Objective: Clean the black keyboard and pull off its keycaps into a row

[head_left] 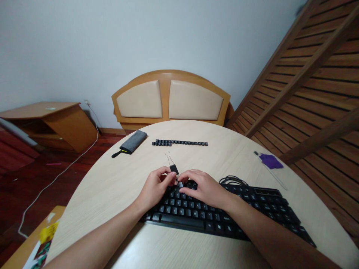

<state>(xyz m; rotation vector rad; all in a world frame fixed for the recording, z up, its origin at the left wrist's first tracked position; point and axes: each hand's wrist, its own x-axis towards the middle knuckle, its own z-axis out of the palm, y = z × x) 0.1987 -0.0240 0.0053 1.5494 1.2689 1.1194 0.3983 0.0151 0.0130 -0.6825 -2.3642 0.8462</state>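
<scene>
My left hand [159, 185] is closed on a keycap puller [174, 169], which has a black handle and thin wire prongs pointing up and away. Just below the handle, a black keycap [180, 184] sits tilted, its paler side towards me. My right hand [204, 186] has its thumb and fingers curled around that keycap; the exact contact is partly hidden. Both hands are over the black keyboard [182, 220], whose upper left part they cover. Beyond them, removed keycaps [179, 142] lie in rows on the table.
A grey pouch [134, 142] lies at the table's far left. To the right are a thin brush [270, 171] and a purple cloth [271, 161]. Behind the keyboard is a coiled black cable [232, 181]. A chair-like headboard [171, 97] stands beyond the round table [112, 194].
</scene>
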